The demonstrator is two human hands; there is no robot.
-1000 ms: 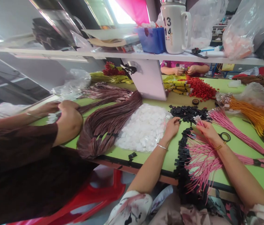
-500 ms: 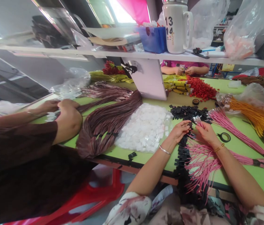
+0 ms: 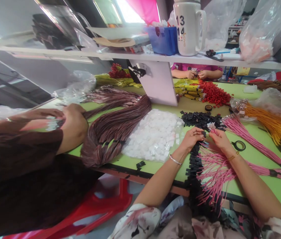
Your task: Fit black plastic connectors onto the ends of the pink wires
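Observation:
Between the fingertips of my left hand (image 3: 192,137) is a small black plastic connector housing (image 3: 203,133). My right hand (image 3: 219,139) is closed on several pink wires (image 3: 212,127), whose metal terminal ends poke up past the fingers. The two hands almost meet, and whether a wire sits inside the housing is too small to tell. Loose pink wires (image 3: 216,176) fan out below my hands over the table edge. A row of black housings (image 3: 194,166) lies beside them. Just beyond my hands is a heap of black housings (image 3: 197,118).
A bag of white connectors (image 3: 155,136) and a brown wire bundle (image 3: 113,136) lie to the left, where a co-worker's arms (image 3: 73,127) reach in. Pink (image 3: 252,139) and orange wire bundles (image 3: 272,122) and black tape (image 3: 238,145) lie right. A shelf (image 3: 130,57) crosses above.
My hands stay nearly in place, with only a slight shift of the left fingers at the housing. At the left, the co-worker's far hand has drawn back leftward and lower.

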